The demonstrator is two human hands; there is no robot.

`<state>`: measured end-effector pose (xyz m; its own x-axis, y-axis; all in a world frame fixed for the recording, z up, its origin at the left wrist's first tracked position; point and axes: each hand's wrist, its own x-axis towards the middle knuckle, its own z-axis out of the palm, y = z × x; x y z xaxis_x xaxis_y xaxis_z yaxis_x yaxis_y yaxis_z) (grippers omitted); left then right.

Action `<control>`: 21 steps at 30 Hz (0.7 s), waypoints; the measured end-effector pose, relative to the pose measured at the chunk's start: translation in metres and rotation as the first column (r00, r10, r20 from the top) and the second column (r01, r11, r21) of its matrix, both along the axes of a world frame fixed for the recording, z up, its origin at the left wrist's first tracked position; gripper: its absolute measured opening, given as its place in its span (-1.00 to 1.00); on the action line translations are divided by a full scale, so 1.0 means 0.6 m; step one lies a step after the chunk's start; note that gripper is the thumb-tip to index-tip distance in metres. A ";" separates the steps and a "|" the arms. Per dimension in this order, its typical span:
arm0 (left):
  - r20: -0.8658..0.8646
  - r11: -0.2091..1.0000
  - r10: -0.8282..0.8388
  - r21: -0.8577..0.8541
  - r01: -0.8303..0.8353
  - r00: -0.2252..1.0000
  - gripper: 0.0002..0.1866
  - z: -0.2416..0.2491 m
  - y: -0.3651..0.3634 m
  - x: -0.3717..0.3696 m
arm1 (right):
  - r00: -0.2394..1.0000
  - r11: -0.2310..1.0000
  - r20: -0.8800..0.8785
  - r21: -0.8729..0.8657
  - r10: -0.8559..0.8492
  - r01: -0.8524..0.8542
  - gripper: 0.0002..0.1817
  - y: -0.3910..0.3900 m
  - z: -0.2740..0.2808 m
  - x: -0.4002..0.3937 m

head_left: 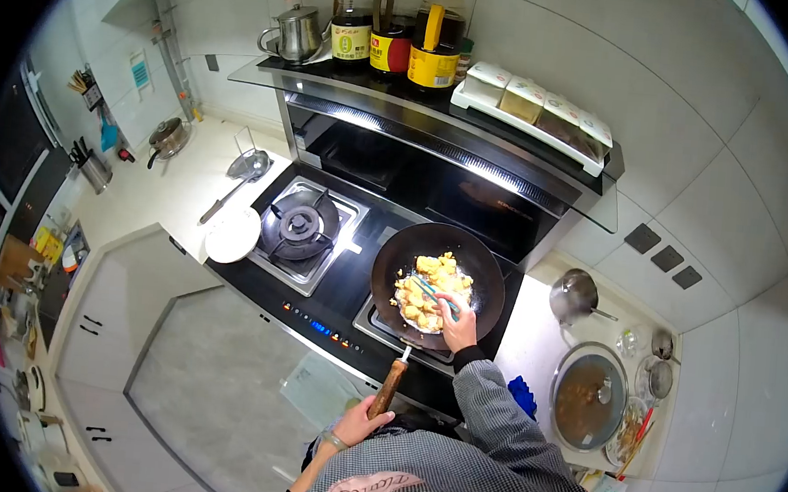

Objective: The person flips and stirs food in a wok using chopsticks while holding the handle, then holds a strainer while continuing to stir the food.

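A dark wok [489, 286] sits on the right burner, with yellow scrambled egg [441, 272] broken into chunks inside it. My left hand [361, 423] is closed round the wok's wooden handle [389, 386] near the front edge of the stove. Over the wok, my right hand [459, 325] grips teal chopsticks [425, 289], their tips among the egg. My fingers partly cover the chopsticks and some of the egg.
The left burner [300, 224] bears no pan. Beside it are a white plate [232, 235] and a ladle [250, 166]. Bottles [438, 41] and a seasoning box [532, 118] line the shelf above. A large lidded pan [589, 396] stands on the right counter.
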<state>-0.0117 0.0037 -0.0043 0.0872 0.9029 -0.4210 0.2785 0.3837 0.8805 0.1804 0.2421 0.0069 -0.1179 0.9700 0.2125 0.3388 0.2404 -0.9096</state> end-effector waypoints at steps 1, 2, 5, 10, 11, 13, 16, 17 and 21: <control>-0.008 1.000 -0.010 -0.006 0.010 1.000 -0.42 -0.008 -0.001 0.000 | 1.000 1.000 0.001 -0.001 0.003 -0.003 -0.80 -0.004 -0.002 -0.003; -0.007 1.000 -0.010 -0.007 0.010 1.000 -0.42 -0.012 0.000 0.001 | 0.995 0.997 -0.071 -0.035 0.064 -0.067 -0.79 -0.011 -0.001 -0.008; 0.055 1.000 -0.016 -0.023 0.018 0.998 -0.41 -0.016 0.002 0.001 | 0.990 0.989 -0.099 -0.103 0.099 -0.109 -0.80 -0.026 0.000 -0.011; 0.061 1.000 -0.001 -0.003 0.001 0.998 -0.42 -0.015 0.001 0.001 | 0.998 0.998 -0.029 0.014 -0.063 0.063 -0.85 -0.004 0.036 0.020; 0.061 1.000 -0.006 -0.006 0.006 0.998 -0.42 -0.015 0.000 0.002 | 0.997 0.993 -0.018 0.087 -0.072 0.074 -0.85 0.009 0.047 0.025; 0.047 1.000 -0.009 0.016 0.009 0.999 -0.42 -0.011 0.001 0.001 | 0.997 0.975 0.041 0.214 -0.068 0.058 -0.82 0.036 0.048 0.029; 0.013 0.998 -0.050 -0.038 0.051 0.999 -0.41 0.011 0.007 -0.002 | 0.982 0.977 0.188 0.203 0.022 -0.060 -0.82 0.045 0.023 0.040; 0.012 0.998 -0.049 -0.032 0.049 0.999 -0.41 0.015 0.009 -0.003 | 0.971 0.975 0.230 0.192 0.062 -0.108 -0.82 0.037 0.032 0.042; 0.015 0.999 -0.024 -0.025 0.024 1.000 -0.40 0.009 0.004 -0.001 | 0.984 0.979 0.176 0.193 0.025 -0.059 -0.82 0.028 0.067 0.055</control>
<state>-0.0125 0.0059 0.0012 0.1151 0.8895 -0.4423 0.2746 0.3994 0.8747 0.2134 0.2591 0.0473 -0.2091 0.9047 0.3713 0.4719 0.4259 -0.7719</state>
